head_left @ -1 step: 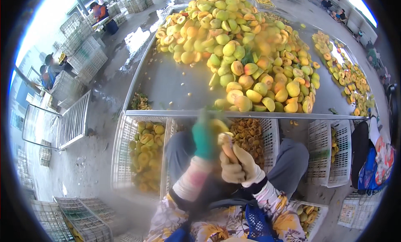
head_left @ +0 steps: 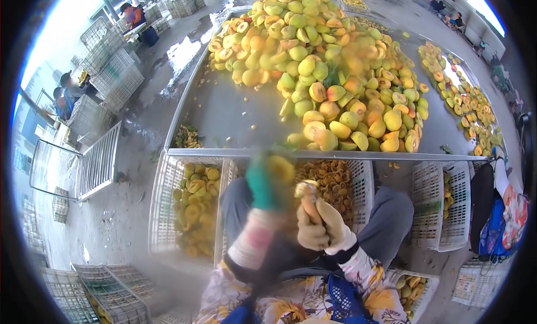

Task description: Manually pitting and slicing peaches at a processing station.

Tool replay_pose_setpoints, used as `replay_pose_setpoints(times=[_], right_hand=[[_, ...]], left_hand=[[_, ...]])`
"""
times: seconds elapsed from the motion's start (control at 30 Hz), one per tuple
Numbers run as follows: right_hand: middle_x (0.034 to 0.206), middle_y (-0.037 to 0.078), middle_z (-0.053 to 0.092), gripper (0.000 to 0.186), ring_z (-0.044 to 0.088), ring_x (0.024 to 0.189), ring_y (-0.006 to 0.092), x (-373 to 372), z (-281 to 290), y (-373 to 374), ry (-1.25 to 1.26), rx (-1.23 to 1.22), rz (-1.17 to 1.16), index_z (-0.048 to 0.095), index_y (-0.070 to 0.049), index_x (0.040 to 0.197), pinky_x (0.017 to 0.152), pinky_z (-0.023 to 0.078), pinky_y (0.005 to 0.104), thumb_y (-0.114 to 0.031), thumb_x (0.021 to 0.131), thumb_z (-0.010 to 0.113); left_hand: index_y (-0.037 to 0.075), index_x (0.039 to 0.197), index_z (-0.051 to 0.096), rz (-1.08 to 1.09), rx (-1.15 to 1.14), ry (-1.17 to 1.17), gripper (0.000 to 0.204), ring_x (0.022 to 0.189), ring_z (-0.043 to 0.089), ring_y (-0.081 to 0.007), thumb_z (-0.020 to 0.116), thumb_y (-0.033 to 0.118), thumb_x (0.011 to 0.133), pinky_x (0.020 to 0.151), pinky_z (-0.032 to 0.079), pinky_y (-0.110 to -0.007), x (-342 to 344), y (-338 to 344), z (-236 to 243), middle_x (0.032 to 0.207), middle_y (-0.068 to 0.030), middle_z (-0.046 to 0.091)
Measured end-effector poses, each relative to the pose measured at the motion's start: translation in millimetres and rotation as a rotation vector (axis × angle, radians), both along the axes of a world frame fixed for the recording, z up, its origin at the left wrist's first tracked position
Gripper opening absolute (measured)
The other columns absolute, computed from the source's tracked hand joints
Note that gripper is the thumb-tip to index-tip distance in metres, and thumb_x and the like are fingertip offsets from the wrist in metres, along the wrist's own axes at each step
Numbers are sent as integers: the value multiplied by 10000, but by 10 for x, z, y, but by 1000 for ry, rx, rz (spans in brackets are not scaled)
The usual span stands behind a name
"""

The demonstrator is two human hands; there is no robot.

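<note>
My left hand (head_left: 264,184), in a blurred green glove, holds a yellow peach piece (head_left: 281,170) just below the table's front rim. Beside it, my right hand (head_left: 320,229), in a beige glove, is closed on a wooden-handled tool (head_left: 310,205) whose pale tip points up toward the fruit. A big heap of whole and halved peaches (head_left: 313,72) lies on the metal table (head_left: 218,112). Below are a white crate of peach halves (head_left: 193,206) at left and, between my knees, one of brown scraps (head_left: 330,190).
More crates (head_left: 439,206) stand at right beside a co-worker's legs and floral clothing (head_left: 509,206). Stacked crates (head_left: 112,78) and seated co-workers (head_left: 134,19) are at upper left, near a metal trolley (head_left: 95,162). More crates (head_left: 100,290) sit at lower left, and peach halves (head_left: 464,106) line the table's right side.
My left hand and the peach piece have shifted slightly left, away from the tool. My right hand has moved a little down and to the right with the tool.
</note>
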State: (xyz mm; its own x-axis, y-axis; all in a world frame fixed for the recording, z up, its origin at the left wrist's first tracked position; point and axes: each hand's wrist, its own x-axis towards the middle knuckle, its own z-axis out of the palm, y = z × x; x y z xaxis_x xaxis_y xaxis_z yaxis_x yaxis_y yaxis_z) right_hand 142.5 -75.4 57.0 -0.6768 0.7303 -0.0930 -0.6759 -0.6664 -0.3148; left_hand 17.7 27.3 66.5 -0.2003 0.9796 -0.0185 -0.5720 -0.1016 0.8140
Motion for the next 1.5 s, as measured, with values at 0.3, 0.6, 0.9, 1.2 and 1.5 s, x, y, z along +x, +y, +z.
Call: replay_pose_setpoints(times=[0.3, 0.6, 0.9, 1.2, 1.5], right_hand=[[643, 139, 652, 337, 656, 594, 335, 563, -1248, -343, -2248, 906, 319, 576, -55, 902, 520, 500, 464, -385, 910, 506], [690, 103, 673, 266, 657, 587, 311, 485, -1391, -206, -2086, 887, 25, 606, -100, 951, 536, 517, 433, -358, 889, 577], [647, 19, 508, 247, 475, 474, 105, 601, -777, 265, -1029, 57, -592, 553, -94, 953, 453, 447, 254, -341, 955, 543], [746, -11, 538, 149, 450, 536, 81, 181, -160, 184, -905, 200, -831, 554, -87, 1013, 500, 412, 222, -198, 925, 599], [821, 183, 664, 194, 676, 737, 304, 198, -197, -282, -1558, 522, -915, 579, 11, 1010, 641, 517, 334, -173, 957, 553]], left_hand=[[188, 865, 727, -506, 210, 2058, 216, 849, 649, -265, 680, 384, 787, 735, 511, -384, -1515, 663, 388, 887, -66, 687], [87, 1212, 581, -436, 75, 1774, 520, 1032, 620, -332, 724, 307, 764, 862, 491, -394, 328, 2085, -397, 1122, -208, 627], [86, 1097, 640, -579, 703, 1184, 452, 1140, 564, -295, 602, -125, 699, 932, 474, -350, -159, 940, -271, 1274, -144, 544], [-11, 1394, 367, -822, 124, 56, 624, 1234, 469, -247, 612, 54, 824, 1068, 350, -366, -15, -356, -79, 1373, -122, 455], [7, 1186, 534, -467, -217, -256, 368, 976, 595, -183, 630, 174, 873, 857, 493, -322, 146, -521, -317, 1090, -113, 606]])
